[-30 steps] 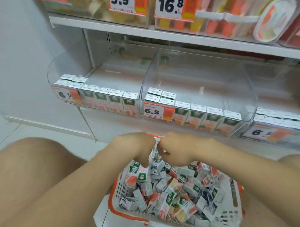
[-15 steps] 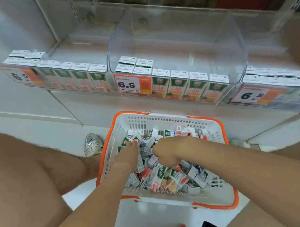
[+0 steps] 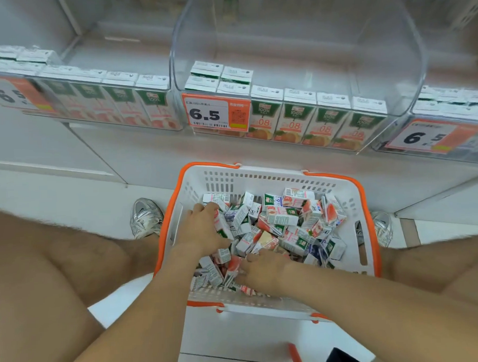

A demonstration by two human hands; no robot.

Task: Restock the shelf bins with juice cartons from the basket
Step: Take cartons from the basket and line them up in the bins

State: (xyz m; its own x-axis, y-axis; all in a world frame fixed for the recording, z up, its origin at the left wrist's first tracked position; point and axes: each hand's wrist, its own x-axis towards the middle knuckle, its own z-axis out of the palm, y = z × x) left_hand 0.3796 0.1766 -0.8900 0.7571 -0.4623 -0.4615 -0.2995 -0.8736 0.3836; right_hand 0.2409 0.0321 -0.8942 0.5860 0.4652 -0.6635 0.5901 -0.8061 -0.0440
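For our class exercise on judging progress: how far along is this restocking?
Done: the middle bin holds a front row of cartons plus a few behind. In hand: left hand and right hand are down among the loose cartons in the basket; any grip is unclear. Left: the basket is heaped, the bin mostly empty behind.

Head-worn wide view, steeply downward, close above basket, shelf bins ahead.

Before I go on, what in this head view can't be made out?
Head view only:
- Left hand and right hand: fingers buried among the juice cartons, so grip unclear.
- Right bin: cut off by the right edge.
- Left bin's price tag: blurred, clipped by the left edge.
- Basket floor: covered by cartons.
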